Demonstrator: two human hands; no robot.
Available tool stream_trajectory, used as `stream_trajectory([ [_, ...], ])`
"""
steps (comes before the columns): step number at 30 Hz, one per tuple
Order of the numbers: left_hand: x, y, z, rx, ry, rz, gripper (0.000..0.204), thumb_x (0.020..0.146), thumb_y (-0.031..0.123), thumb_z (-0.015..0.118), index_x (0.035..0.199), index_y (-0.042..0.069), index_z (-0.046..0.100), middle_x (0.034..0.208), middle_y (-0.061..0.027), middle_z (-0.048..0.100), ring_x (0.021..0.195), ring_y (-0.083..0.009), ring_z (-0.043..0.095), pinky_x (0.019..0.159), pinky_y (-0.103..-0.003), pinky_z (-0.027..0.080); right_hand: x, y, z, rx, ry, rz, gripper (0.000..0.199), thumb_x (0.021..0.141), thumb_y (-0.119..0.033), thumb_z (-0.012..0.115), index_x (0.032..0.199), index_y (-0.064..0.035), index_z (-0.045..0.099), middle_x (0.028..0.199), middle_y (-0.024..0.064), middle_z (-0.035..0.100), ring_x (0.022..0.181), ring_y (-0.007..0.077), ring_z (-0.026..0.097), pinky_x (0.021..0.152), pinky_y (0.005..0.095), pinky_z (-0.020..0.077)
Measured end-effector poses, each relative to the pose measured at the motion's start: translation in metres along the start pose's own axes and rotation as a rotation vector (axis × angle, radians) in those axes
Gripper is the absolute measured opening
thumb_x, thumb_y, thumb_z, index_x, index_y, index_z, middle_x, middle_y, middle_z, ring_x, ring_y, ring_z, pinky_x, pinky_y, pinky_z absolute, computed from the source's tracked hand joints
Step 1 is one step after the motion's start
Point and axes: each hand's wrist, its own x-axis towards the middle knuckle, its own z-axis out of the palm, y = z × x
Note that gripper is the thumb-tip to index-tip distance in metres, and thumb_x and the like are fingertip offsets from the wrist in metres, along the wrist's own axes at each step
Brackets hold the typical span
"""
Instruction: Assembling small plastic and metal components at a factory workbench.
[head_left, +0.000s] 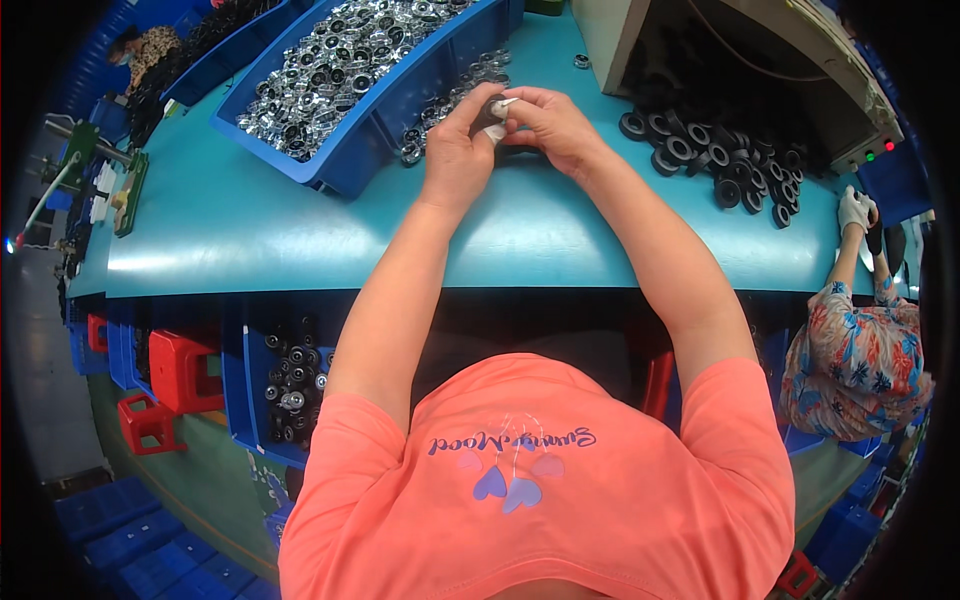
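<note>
A small black wheel (489, 118) is held just above the far part of the teal table (250, 220), pinched between both hands; a white fingertip cover shows at its top edge; the left hand (458, 140) is closed on the wheel from the left, thumb and fingers curled round it; the right hand (552, 122) is closed on it from the right, fingers bent over the top. Both bare forearms reach up from the lower edge, out of an orange shirt (540, 480).

Just beyond the hands, a row of shiny metal rings (450, 105) lies along the side of a blue bin (370, 140); the bin is heaped with more silver rings; to the right, near a grey machine (760, 50), a pile of black wheels (720, 150) spreads over the table. At the right rim, another person's gloved hand (855, 208) rests at the table edge. Below the table, left of the person, a blue crate (250, 400) holds dark wheels; a red stool (185, 370) stands beside it.
</note>
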Motion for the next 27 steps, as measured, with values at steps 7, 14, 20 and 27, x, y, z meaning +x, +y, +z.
stream_trajectory([
  [7,0.001,-0.005,0.002,0.134,0.022,0.18,0.046,0.09,-0.007,0.063,0.131,0.013,0.063,0.109,-0.0022,0.072,0.091,-0.0095,0.069,0.067,-0.024,0.056,-0.001,-0.002,-0.004,0.027,-0.022,0.0,0.041,0.089,-0.016,0.07,0.124,0.005,0.065,0.113,0.0126,0.067,0.098,0.0184,0.066,0.092,0.0338,0.057],
  [14,0.005,-0.002,0.0,-0.35,-0.01,-0.182,0.052,0.092,-0.005,0.064,0.141,0.008,0.053,0.112,-0.0053,0.069,0.092,-0.0117,0.066,0.062,-0.024,0.055,-0.002,-0.012,-0.016,0.14,-0.144,-0.006,0.049,0.088,-0.017,0.074,0.128,0.0073,0.061,0.115,0.0144,0.068,0.102,0.0198,0.068,0.098,0.0361,0.0541],
  [20,0.004,-0.002,0.0,-0.322,-0.008,-0.186,0.051,0.091,-0.003,0.065,0.139,0.008,0.053,0.111,-0.0044,0.069,0.092,-0.0111,0.066,0.062,-0.024,0.055,-0.001,-0.01,-0.016,0.102,-0.123,-0.012,0.049,0.087,-0.016,0.075,0.127,0.0085,0.062,0.114,0.0143,0.069,0.1,0.0199,0.069,0.096,0.0352,0.0555],
  [27,0.001,-0.005,0.002,-0.154,-0.008,-0.102,0.048,0.089,0.003,0.072,0.134,0.007,0.056,0.108,-0.0021,0.069,0.091,-0.0096,0.065,0.062,-0.023,0.052,-0.002,-0.01,-0.01,0.073,-0.071,0.009,0.041,0.09,-0.016,0.07,0.124,0.0076,0.064,0.113,0.013,0.069,0.098,0.0185,0.068,0.091,0.0323,0.0566],
])
